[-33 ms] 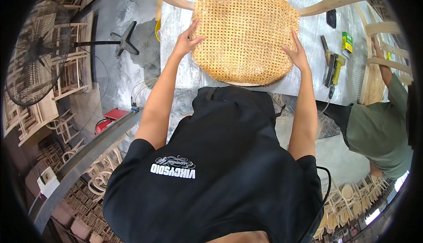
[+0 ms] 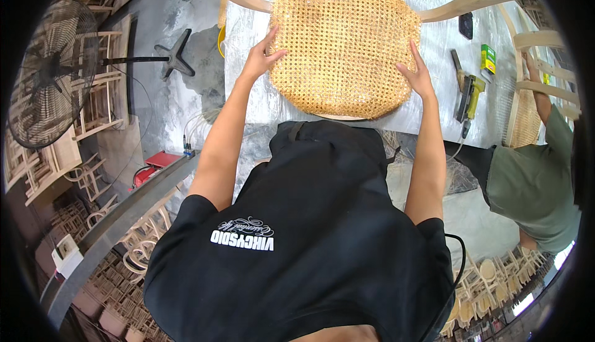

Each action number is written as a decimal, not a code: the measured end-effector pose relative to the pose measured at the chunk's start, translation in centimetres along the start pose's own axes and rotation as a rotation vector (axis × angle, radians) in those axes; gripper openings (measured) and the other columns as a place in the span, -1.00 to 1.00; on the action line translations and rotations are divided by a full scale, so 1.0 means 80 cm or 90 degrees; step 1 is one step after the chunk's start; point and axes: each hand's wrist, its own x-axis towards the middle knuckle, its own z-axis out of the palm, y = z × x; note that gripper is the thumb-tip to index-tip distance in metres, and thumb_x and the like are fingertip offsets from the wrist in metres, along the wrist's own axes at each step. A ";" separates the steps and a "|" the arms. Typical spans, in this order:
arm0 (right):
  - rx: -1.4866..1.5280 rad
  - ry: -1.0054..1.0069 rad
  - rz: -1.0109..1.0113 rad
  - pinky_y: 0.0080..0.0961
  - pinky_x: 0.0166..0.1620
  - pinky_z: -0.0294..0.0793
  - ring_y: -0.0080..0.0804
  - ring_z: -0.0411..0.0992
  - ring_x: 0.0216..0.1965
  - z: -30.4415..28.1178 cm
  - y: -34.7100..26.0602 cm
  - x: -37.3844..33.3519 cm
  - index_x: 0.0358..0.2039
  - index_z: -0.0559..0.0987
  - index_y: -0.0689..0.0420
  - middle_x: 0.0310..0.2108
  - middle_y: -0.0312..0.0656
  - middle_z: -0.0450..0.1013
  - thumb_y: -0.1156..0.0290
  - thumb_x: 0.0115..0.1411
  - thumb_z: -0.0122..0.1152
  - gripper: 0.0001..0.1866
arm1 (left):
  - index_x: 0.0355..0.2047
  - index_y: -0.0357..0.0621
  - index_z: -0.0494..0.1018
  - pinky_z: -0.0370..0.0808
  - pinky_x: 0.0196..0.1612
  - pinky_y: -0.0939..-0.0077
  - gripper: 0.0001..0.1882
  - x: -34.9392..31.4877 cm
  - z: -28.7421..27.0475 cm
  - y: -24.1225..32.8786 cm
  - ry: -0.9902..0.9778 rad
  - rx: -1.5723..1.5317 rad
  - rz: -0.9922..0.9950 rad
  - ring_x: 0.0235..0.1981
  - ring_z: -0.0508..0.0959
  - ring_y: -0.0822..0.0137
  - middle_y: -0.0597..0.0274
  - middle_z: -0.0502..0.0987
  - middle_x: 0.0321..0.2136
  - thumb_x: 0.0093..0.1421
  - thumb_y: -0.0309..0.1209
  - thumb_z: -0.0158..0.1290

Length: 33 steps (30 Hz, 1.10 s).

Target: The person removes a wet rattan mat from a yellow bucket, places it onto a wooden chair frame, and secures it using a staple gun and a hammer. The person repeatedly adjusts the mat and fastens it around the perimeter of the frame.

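A woven cane seat panel (image 2: 344, 48) lies over a pale wooden chair frame (image 2: 462, 8), straight ahead of me on the plastic-covered table. At the panel's left edge rests my left hand (image 2: 259, 62), thumb on the weave and fingers apart along the side. My right hand (image 2: 418, 78) touches the opposite edge in much the same way, thumb and forefinger spread. Neither hand is closed round anything that shows. A little of the wooden seat rim peeks out below the panel's near edge; the rest is hidden under the cane.
Right of the panel, a yellow-green and black power tool (image 2: 473, 97) with a hose lies near a green and yellow box (image 2: 488, 60) and a dark phone (image 2: 465, 26). A co-worker in a green shirt (image 2: 527, 178) handles another chair. A black fan (image 2: 52, 72) stands left.
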 end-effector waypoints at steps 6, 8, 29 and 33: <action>-0.032 -0.003 0.025 -0.29 0.43 0.07 -0.14 0.11 0.43 0.000 -0.001 0.003 0.47 0.10 -0.07 0.43 -0.08 0.15 0.37 0.14 0.43 -0.04 | 0.42 0.12 0.16 0.27 0.34 0.31 -0.12 -0.001 -0.004 -0.003 -0.009 0.004 -0.041 0.35 0.32 0.20 0.04 0.32 0.33 0.15 -0.22 0.34; -0.048 -0.005 -0.005 -0.24 0.44 0.04 -0.12 0.12 0.42 0.004 -0.003 0.001 0.47 0.10 -0.09 0.43 -0.09 0.15 0.35 0.14 0.43 -0.05 | 0.42 0.09 0.16 0.26 0.35 0.31 -0.12 0.000 -0.011 -0.009 -0.003 -0.009 -0.031 0.35 0.31 0.19 0.04 0.32 0.33 0.15 -0.21 0.34; -0.040 -0.039 0.038 -0.29 0.39 0.15 -0.10 0.17 0.39 -0.009 -0.010 -0.004 0.49 0.06 -0.10 0.41 0.01 0.16 0.39 0.15 0.43 -0.02 | 0.43 0.22 0.14 0.38 0.25 0.20 -0.13 -0.010 0.000 -0.003 0.011 0.041 -0.024 0.23 0.46 0.01 -0.11 0.45 0.20 0.17 -0.15 0.30; -0.041 -0.024 0.010 -0.28 0.39 0.15 -0.10 0.17 0.39 -0.005 -0.008 -0.006 0.48 0.06 -0.07 0.41 0.00 0.17 0.39 0.15 0.43 -0.02 | 0.43 0.12 0.14 0.33 0.30 0.25 -0.13 -0.012 0.001 -0.005 0.006 0.041 -0.028 0.30 0.38 0.07 -0.05 0.38 0.27 0.18 -0.18 0.31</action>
